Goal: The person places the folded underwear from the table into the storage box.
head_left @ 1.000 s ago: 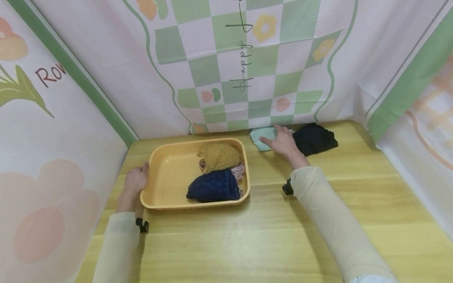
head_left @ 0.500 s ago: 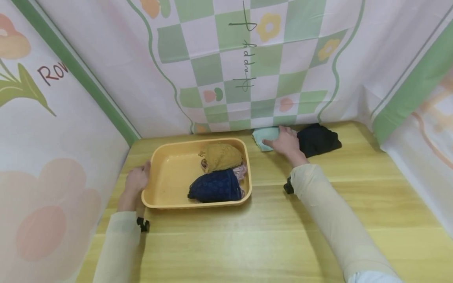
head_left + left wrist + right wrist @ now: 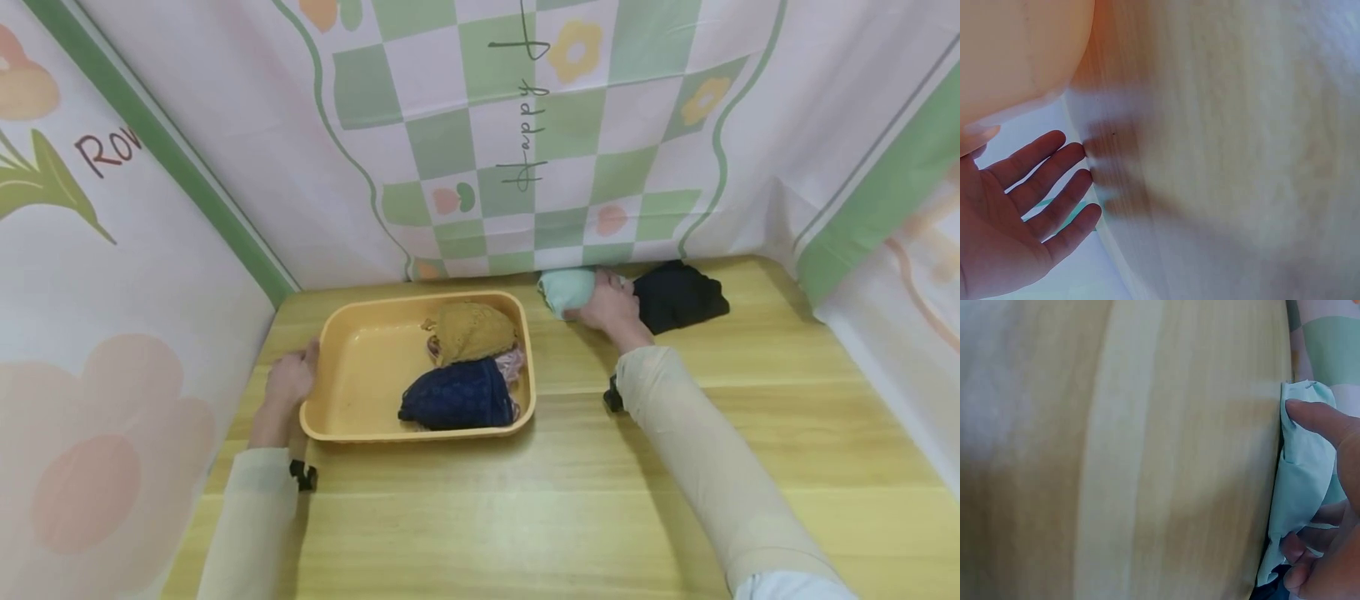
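Observation:
At the back of the table, my right hand (image 3: 611,308) grips a folded mint-green cloth (image 3: 566,289). In the right wrist view, the thumb presses one end of this mint cloth (image 3: 1307,469) while the other fingers curl at its opposite end. The cloth looks bunched between them. My left hand (image 3: 289,379) is at the left end of a yellow tray (image 3: 363,375). Its fingers are straight and spread in the left wrist view, with the thumb by the tray wall (image 3: 1019,56). A mustard lacy garment (image 3: 472,333) and a navy one (image 3: 457,396) lie in the tray's right half.
A black folded cloth (image 3: 678,297) lies right beside my right hand. Something pink and shiny (image 3: 510,364) shows under the garments in the tray. A printed curtain (image 3: 502,167) hangs along the table's back edge. More printed fabric (image 3: 112,375) stands at the left.
My right hand's thumb and fingers have closed on the mint cloth, which now bunches up. The left hand and the tray have stayed put; the head view has shifted slightly.

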Available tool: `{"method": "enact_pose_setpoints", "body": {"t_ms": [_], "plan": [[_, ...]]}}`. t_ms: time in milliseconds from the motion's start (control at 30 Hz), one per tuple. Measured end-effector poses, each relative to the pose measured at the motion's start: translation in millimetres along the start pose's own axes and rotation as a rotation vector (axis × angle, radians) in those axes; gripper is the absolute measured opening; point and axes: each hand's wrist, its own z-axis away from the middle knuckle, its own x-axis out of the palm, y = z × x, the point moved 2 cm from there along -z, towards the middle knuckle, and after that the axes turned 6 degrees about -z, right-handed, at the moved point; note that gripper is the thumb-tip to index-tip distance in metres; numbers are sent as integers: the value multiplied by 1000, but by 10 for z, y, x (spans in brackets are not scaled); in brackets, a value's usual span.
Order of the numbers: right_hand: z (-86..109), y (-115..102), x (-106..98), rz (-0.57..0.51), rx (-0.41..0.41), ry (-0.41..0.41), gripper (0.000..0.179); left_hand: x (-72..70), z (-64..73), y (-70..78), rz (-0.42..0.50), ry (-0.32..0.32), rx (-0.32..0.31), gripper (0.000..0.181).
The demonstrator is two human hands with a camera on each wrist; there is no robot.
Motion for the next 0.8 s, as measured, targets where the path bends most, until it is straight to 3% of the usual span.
{"method": "enact_pose_setpoints", "body": {"t_ms": [300,667,800], "plan": [[-45,3,11,24,-6,-10,106,-1,-14,-13,6,-6,1,89],[13,-17,-36,53,-54,-3,64,-14,17,-10,13,-7,-5,91],[41,-2,-39,24,-64,-14,59,-1,22,-17,16,-11,-2,91]]}}
